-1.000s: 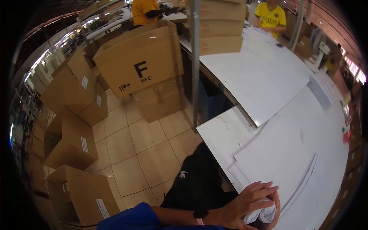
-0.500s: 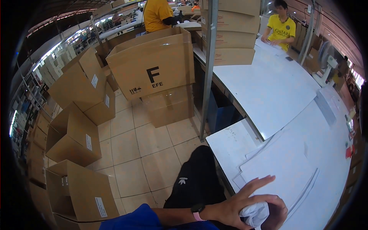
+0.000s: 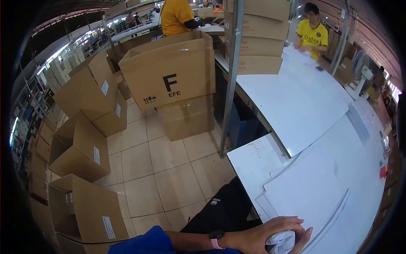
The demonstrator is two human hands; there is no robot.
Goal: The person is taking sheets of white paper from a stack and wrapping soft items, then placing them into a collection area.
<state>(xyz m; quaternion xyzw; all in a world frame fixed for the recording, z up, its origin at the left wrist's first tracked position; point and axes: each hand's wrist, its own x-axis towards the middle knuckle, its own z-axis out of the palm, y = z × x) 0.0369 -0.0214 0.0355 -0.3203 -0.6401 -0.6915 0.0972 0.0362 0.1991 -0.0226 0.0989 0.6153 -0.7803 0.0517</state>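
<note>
My left hand (image 3: 275, 233) reaches in from the lower edge, its fingers and thumb curled around a crumpled white bundle (image 3: 282, 242). Whether the bundle is paper or cloth I cannot tell, and its lower part is cut off by the picture's edge. Beyond the fingers, flat white sheets (image 3: 306, 190) lie overlapping on the white table (image 3: 292, 108). My right hand is out of sight.
Open cardboard boxes (image 3: 86, 207) line the floor at left. A large carton (image 3: 192, 63) rests on another box beside a metal post (image 3: 232, 84). Stacked cartons (image 3: 260, 46) stand at the table's far end, near a fan (image 3: 361, 72) and a person in yellow (image 3: 313, 31).
The raised finger of my left hand has come down, and the hand is more closed around the white bundle. My dark-clad leg has shifted right, toward the table.
</note>
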